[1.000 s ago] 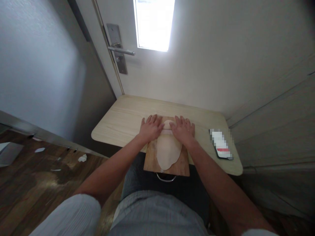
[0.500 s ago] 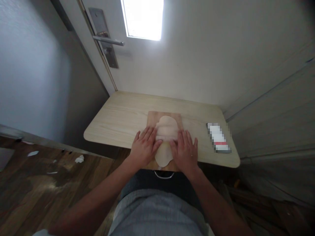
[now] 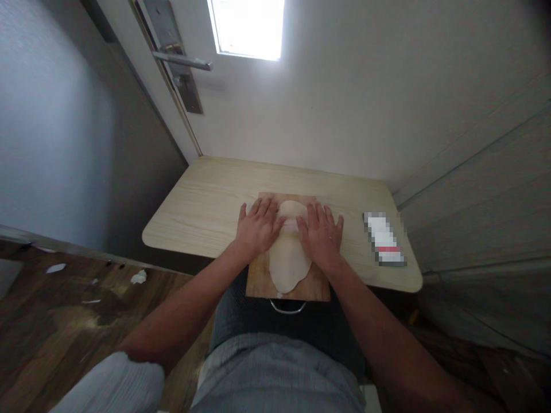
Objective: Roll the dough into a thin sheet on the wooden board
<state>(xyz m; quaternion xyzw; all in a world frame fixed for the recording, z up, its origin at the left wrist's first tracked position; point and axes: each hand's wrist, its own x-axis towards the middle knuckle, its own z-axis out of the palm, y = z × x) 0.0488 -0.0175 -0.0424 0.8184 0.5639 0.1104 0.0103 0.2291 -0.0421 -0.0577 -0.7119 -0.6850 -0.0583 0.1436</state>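
A long, flat sheet of pale dough (image 3: pixel 289 267) lies on a wooden cutting board (image 3: pixel 258 284). Across its far part runs a pale bar, seemingly a rolling pin (image 3: pixel 291 225), mostly hidden beneath my hands. My left hand (image 3: pixel 258 223) lies palm down over the bar's left end, fingers stretched forward and spread. On the right end rests my right hand (image 3: pixel 321 229), also flat with fingers extended. Both thumbs point inward towards each other above the dough.
The board lies on a light wooden table (image 3: pixel 193 201), its near end reaching past the table edge. A metal handle (image 3: pixel 288 307) shows below it. A phone (image 3: pixel 385 240), blurred out, lies at right. Behind stands a door with a lever handle (image 3: pixel 183 59).
Both hands and the pale bar have moved forward along the dough, away from me. More of the dough's near part and of the board now shows.
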